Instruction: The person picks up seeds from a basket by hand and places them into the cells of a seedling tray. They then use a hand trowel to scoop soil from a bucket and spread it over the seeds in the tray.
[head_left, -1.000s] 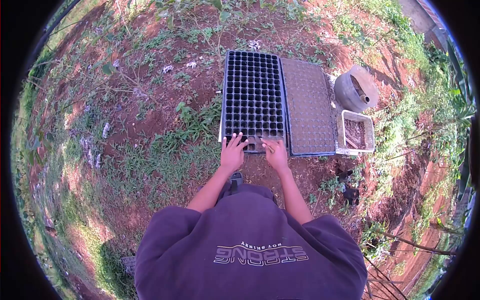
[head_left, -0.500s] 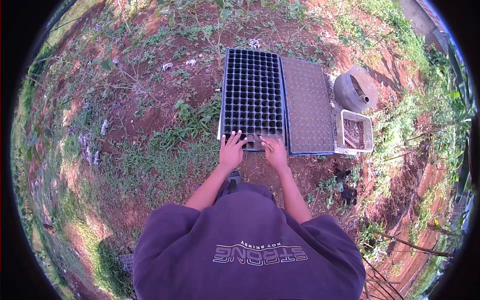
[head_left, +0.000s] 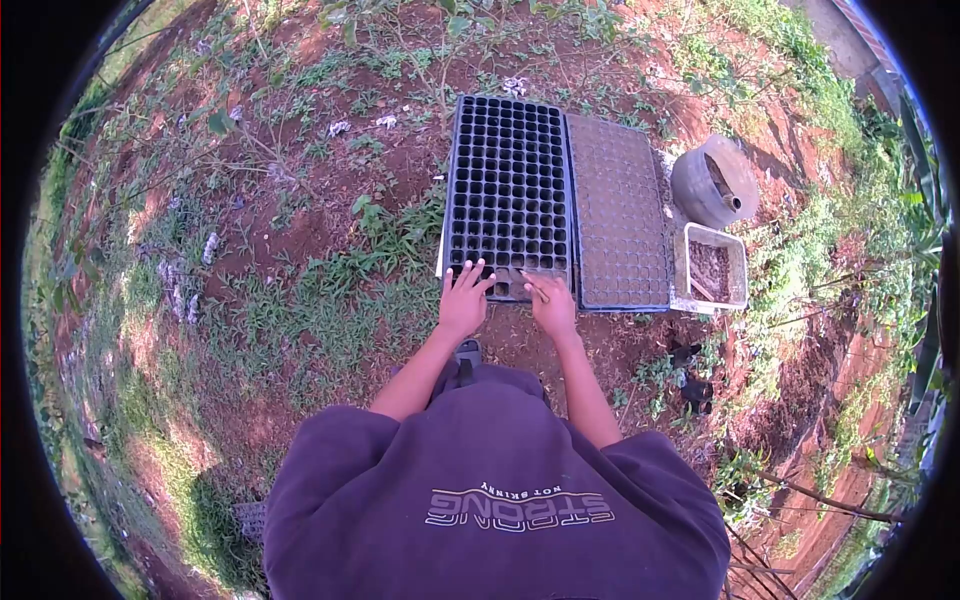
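A black seedling tray [head_left: 508, 185] lies on the ground, its upper cells dark and hollow, some cells at the near edge holding soil. My left hand [head_left: 465, 300] rests with fingers spread on the tray's near left corner. At the near right part of the tray, my right hand [head_left: 552, 303] is closed on a thin stick [head_left: 536, 288], its tip over the near cells. Right beside it lies a second tray [head_left: 620, 215], its cells filled with brown soil.
Right of the trays are a round grey container [head_left: 700, 190] with a pipe-like thing in it and a pale rectangular tub [head_left: 742, 270] of brown material. Weeds and thin branches surround the trays; a dark object [head_left: 697, 393] lies lower right.
The trays and tub appear slightly shifted right in view. Both hands stay at nearly the same places on the tray's near edge.
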